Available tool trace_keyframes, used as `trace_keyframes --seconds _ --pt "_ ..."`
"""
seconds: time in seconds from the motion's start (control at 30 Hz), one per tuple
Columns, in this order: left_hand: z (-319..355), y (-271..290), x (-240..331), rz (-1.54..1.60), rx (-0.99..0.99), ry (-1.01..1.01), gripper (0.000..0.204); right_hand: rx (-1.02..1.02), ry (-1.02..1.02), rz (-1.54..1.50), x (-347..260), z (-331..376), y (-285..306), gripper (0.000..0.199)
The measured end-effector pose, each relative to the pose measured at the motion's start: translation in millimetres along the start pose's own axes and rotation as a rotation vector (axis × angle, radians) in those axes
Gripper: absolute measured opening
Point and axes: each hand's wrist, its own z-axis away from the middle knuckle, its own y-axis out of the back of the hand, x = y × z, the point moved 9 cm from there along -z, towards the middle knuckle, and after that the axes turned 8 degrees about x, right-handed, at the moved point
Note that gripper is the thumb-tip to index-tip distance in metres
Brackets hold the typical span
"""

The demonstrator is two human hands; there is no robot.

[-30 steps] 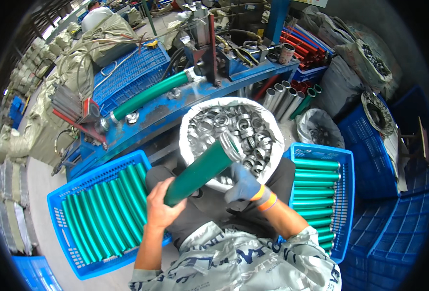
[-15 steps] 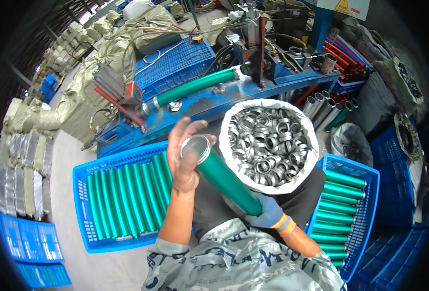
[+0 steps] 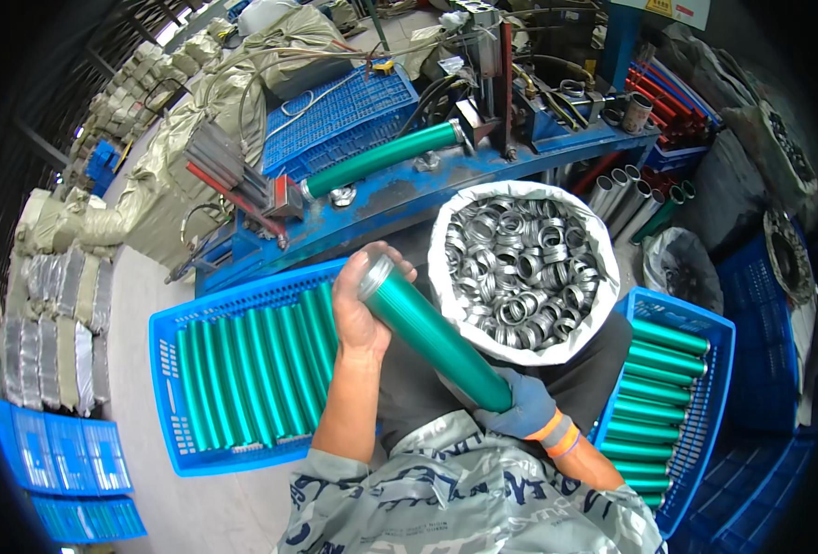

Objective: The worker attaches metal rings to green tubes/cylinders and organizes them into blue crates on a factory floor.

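Bare left hand (image 3: 361, 309) up at the top end of the green tube (image 3: 436, 337), fingers curled over the silver end cap (image 3: 376, 274), palm pressed against the tube's side, so the hand is mostly closed round that end. Gloved right hand (image 3: 520, 411), blue-grey glove with an orange cuff, wrapped tight round the tube's lower end, down by the person's chest. So the tube is gripped at both ends and hangs slanted in the air, upper end to the left, lower end to the right, crossing in front of the white sack of metal rings (image 3: 522, 272). Its green skin is glossy and smooth, a long highlight running along it, the capped end bright metal.

To the left, a blue crate (image 3: 173, 388) packed with matching green tubes laid side by side; the left hand sits just above its right edge. To the right, a second blue crate (image 3: 714, 369) with more green tubes stacked crosswise. Beyond the sack, another green tube (image 3: 381, 157) lies clamped along the blue machine bench (image 3: 353, 217).
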Motion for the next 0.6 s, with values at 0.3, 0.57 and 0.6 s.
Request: trace_keyframes --seconds 0.3,0.57,0.6 --pt "-3 1 -3 0.119 -0.205 0.086 0.044 -0.334 -0.202 -0.332 23 14 -34 0.068" --pt "9 -16 1 0.252 -0.379 0.138 0.049 -0.570 -0.285 -0.747 13 27 -63 0.061" --pt "10 -16 -1 0.291 -0.402 0.148 0.051 -0.576 -0.285 -0.739 14 26 -65 0.061"
